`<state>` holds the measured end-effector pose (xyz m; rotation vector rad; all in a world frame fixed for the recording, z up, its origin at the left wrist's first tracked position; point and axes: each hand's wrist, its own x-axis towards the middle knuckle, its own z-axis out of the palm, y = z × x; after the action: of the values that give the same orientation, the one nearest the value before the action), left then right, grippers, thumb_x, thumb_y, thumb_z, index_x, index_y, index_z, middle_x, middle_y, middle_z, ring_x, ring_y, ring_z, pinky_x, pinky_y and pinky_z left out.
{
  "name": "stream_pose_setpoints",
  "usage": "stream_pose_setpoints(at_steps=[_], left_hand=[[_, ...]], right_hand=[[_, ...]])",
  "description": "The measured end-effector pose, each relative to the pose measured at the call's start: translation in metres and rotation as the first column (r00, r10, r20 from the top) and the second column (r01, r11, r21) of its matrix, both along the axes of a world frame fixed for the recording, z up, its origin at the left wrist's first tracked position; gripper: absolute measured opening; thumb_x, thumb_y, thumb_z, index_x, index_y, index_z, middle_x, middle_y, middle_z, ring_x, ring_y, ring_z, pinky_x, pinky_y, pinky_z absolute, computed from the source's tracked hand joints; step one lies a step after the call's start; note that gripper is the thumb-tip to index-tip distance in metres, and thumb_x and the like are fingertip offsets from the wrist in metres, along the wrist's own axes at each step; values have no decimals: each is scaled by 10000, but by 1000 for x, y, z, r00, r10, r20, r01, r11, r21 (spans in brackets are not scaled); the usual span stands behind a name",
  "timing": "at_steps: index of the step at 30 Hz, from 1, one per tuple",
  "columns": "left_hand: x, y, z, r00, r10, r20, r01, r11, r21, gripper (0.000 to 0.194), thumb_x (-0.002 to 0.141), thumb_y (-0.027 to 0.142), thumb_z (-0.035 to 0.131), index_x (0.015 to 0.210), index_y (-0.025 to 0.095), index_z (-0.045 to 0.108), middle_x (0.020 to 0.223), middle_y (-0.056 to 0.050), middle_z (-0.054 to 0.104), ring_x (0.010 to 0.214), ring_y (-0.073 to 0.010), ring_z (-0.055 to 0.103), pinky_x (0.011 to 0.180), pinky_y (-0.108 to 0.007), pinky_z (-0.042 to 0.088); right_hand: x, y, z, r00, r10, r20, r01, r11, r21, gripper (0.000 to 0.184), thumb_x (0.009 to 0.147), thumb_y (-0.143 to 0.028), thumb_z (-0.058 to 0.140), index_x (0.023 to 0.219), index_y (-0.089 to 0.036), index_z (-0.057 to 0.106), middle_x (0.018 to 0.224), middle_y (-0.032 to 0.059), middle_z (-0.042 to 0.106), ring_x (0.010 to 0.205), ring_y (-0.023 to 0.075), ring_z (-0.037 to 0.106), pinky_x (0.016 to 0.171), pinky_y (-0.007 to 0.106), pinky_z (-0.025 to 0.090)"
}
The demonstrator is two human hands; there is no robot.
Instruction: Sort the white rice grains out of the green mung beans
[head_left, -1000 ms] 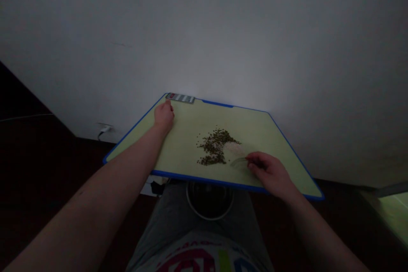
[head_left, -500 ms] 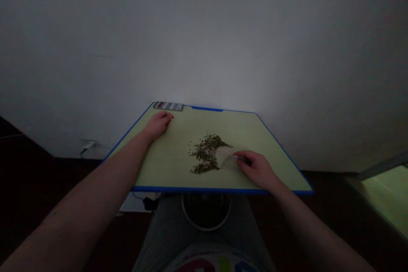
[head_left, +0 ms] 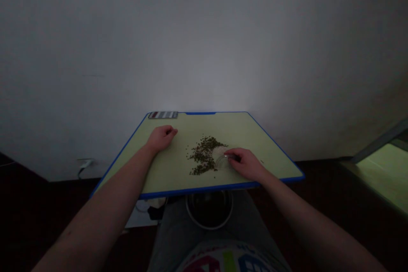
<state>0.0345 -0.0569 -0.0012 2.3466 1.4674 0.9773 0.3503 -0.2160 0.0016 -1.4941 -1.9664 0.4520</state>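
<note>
On the pale, blue-edged tabletop [head_left: 197,125] lies a loose spread of small greenish-brown grains [head_left: 204,153], like beans or seeds. A pale, whitish patch [head_left: 218,151] borders it on the right; what it consists of is too dim to make out. My right hand [head_left: 245,163] grips a clear, curved-rimmed container [head_left: 222,160] by its right side, tilted low against the tabletop beside the grains. Left of the grains, my left hand [head_left: 161,137] rests on the table in a loose fist, apart from them. Nothing shows between its curled fingers.
A phone [head_left: 163,114] lies at the table's far left corner. Below the near edge, a dark round bowl [head_left: 209,212] sits between my legs. A plain wall [head_left: 204,51] rises behind the table, with a plugged-in cord [head_left: 85,164] at lower left.
The view has shifted slightly. My left hand sits a little nearer the grains and closer to me. My right hand still grips the clear container beside the grains; a few grains lie differently.
</note>
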Motion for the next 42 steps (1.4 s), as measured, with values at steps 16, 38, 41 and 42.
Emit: stream_pose_setpoints(at_steps=[16,38,41,42], left_hand=[[3,-2,0,999,17,-52,-17,1000,-5,399,803,502,418,577,178,476,544,8,465,551,-129,426,550,-262,289],[2,-3,-2,998,22,-60,-22,1000,5,388,807,483,437,582,173,501,526,14,467,533,-118,422,536,-259,278],[2,-4,-1,997,20,-70,-20,1000,-3,374,802,469,446,589,170,520,540,8,486,541,-120,430,543,-259,285],[2,-4,-1,997,20,-72,-20,1000,-5,373,802,468,446,591,170,523,544,6,490,542,-121,433,543,-259,286]], right_hand=[[-7,-6,-5,998,67,0,-67,997,24,341,743,-153,522,1042,-169,686,984,70,708,860,192,638,776,303,474],[-5,-13,-6,986,-146,-79,150,987,53,307,695,-154,498,923,-146,703,666,16,654,568,131,552,558,240,415],[-6,-13,-5,991,-124,-51,126,991,45,307,712,-168,495,935,-145,705,683,26,659,558,130,536,549,243,403],[-6,-13,-5,993,-115,-41,117,992,45,306,716,-171,495,936,-145,706,684,29,659,555,129,531,547,243,400]])
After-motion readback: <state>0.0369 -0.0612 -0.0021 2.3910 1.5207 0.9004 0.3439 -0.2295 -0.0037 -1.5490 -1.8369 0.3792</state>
